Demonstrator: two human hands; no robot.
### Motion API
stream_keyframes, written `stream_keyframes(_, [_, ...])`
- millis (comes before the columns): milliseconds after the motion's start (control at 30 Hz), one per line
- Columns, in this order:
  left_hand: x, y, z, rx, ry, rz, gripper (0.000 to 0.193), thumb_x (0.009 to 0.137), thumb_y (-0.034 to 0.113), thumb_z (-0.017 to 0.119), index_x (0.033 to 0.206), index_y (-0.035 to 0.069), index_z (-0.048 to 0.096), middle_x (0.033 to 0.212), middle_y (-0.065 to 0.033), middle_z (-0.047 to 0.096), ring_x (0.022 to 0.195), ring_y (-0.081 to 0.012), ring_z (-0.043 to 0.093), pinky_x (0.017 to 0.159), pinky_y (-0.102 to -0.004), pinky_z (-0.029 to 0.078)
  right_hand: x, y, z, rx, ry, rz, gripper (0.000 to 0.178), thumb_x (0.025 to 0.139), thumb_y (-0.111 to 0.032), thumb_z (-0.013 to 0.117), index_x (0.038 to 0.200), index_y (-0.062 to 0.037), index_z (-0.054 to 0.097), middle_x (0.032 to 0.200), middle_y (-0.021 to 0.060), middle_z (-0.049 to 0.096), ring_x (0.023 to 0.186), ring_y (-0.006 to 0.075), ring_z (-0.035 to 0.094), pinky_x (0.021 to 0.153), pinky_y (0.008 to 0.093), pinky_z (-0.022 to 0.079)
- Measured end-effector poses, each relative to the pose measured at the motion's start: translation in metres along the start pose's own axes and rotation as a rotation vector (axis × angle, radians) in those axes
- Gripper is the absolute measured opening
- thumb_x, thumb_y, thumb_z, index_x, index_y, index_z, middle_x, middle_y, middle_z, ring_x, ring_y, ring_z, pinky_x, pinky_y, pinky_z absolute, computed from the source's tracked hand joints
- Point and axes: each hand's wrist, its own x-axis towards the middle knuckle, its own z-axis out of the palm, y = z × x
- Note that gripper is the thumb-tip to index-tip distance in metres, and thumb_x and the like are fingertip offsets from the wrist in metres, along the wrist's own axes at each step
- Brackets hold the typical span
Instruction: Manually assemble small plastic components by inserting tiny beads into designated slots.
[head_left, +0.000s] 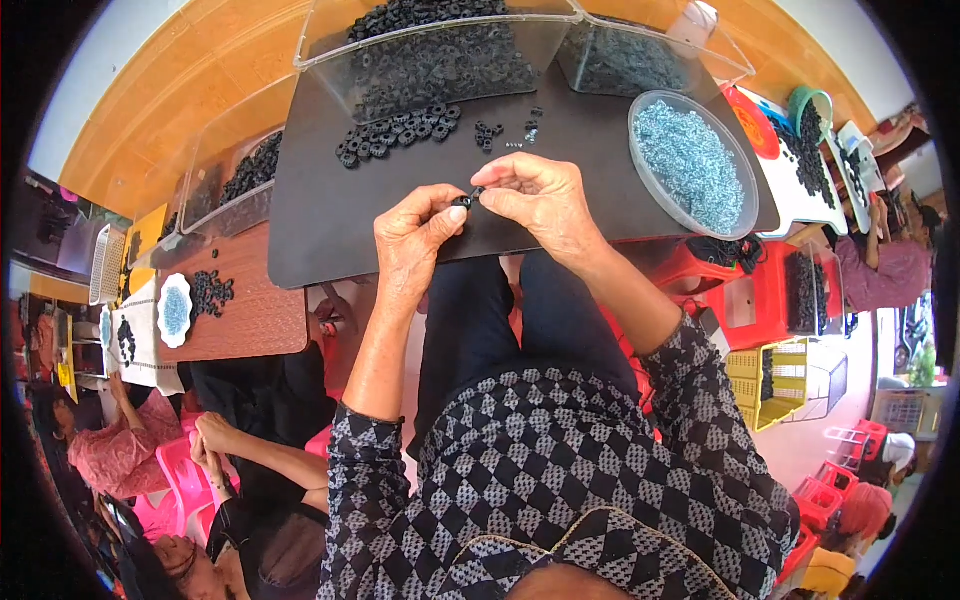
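Note:
My left hand (412, 226) is closed, with thumb and forefinger pinching a small black plastic part (461, 201) above the dark table (330, 215). Against it my right hand (540, 198) is closed too, its thumb and fingertips pressed together at the part's right side. What those right fingertips pinch is too small and covered to name. Beyond the hands lie a cluster of black plastic parts (400, 133) and a smaller group of black parts (487, 136). A few tiny clear pieces (514, 145) sit near my right fingers.
To the right stands a round tray (640, 165) of bluish clear pieces. Clear bins (440, 75) of black parts and a bin (628, 62) of clear pieces line the far edge. At left, a co-worker's clasped hands (212, 440) are beside a brown table (255, 320).

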Motion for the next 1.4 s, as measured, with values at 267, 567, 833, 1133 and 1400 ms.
stream_keyframes(267, [-0.01,0.012,0.005,-0.097,0.025,-0.025,0.02,0.081,0.008,0.069,0.098,-0.001,0.066,0.079,-0.0009,0.063,0.068,-0.0068,0.055,0.064,-0.0195,0.046,-0.008,-0.008,0.009,0.041,0.051,0.012,0.013,0.078,0.002,0.065,0.091,0.0009,0.066,0.082,0.0026,0.066,0.073,0.0061,0.06,0.067,0.0209,0.049])
stream_keyframes(567, [-0.016,0.013,0.007,-0.094,0.032,-0.025,0.017,0.08,0.004,0.068,0.096,-0.002,0.066,0.077,-0.0008,0.061,0.069,-0.0065,0.054,0.063,-0.0194,0.045,-0.012,-0.012,0.01,-0.059,0.034,0.06,0.016,0.081,0.005,0.064,0.097,0.004,0.063,0.091,0.0059,0.065,0.082,0.0094,0.061,0.074,0.0227,0.05])
stream_keyframes(833, [-0.019,0.014,0.011,-0.02,0.039,-0.008,0.015,0.079,0.002,0.068,0.093,-0.002,0.066,0.077,-0.0004,0.059,0.068,-0.0061,0.052,0.061,-0.0193,0.043,-0.015,-0.011,0.011,-0.228,0.11,-0.076,0.014,0.076,0.0,0.066,0.09,-0.0028,0.066,0.081,0.0012,0.063,0.068,0.0051,0.056,0.06,0.0203,0.045])
stream_keyframes(1133, [-0.024,0.022,0.014,-0.111,0.066,-0.035,0.015,0.078,0.002,0.069,0.091,-0.004,0.066,0.075,0.0005,0.057,0.068,-0.0064,0.051,0.062,-0.0199,0.043,-0.015,-0.031,0.009,-0.357,0.014,-0.074,0.013,0.079,-0.001,0.064,0.092,-0.0015,0.066,0.083,0.0023,0.062,0.072,0.0073,0.056,0.065,0.0215,0.045])
stream_keyframes(1400, [-0.026,0.019,0.015,0.11,0.065,0.165,0.013,0.076,0.002,0.07,0.088,-0.001,0.066,0.073,-0.0008,0.056,0.067,-0.0077,0.05,0.061,-0.021,0.042,-0.014,-0.044,0.003,-0.583,-0.115,0.0,0.015,0.082,-0.005,0.062,0.096,0.0001,0.066,0.086,0.001,0.063,0.077,0.0068,0.057,0.065,0.0208,0.046])
